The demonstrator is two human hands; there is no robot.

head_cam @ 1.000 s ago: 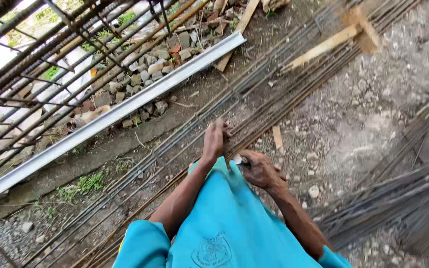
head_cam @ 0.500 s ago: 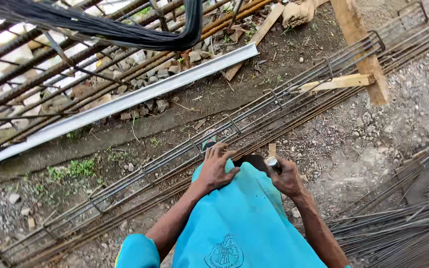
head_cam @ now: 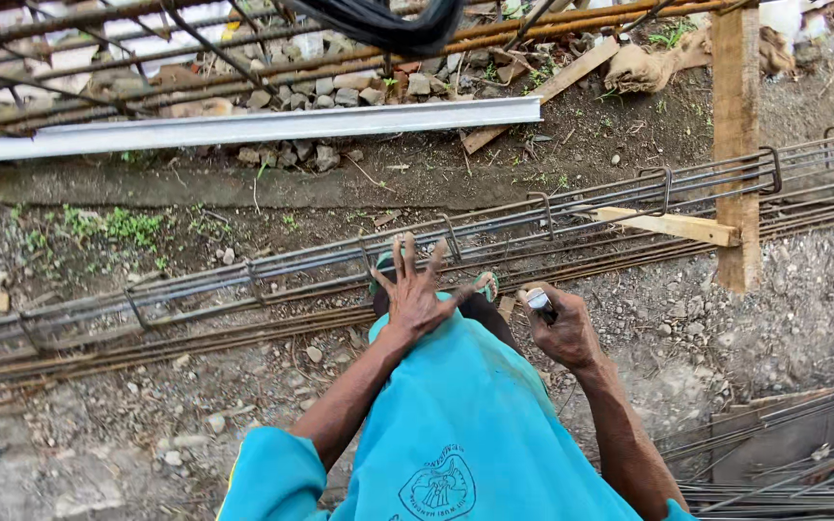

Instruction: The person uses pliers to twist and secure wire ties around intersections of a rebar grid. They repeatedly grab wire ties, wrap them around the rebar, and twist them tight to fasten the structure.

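Left hand (head_cam: 415, 292) spread open, fingers splayed beside the rebar cage (head_cam: 340, 262) lying long on gravel; right hand (head_cam: 560, 328) fisted on a small metal tool (head_cam: 537, 299), probably a tie hook; brace bars flat, keep tool close to the stirrup crossing.

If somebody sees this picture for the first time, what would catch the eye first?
Probably the bright turquoise shirt at the bottom centre, with the left hand spread open above it. Beside it, the right hand grips a small metal tool. Behind them a long rebar cage crosses the gravel, below a pale metal channel.
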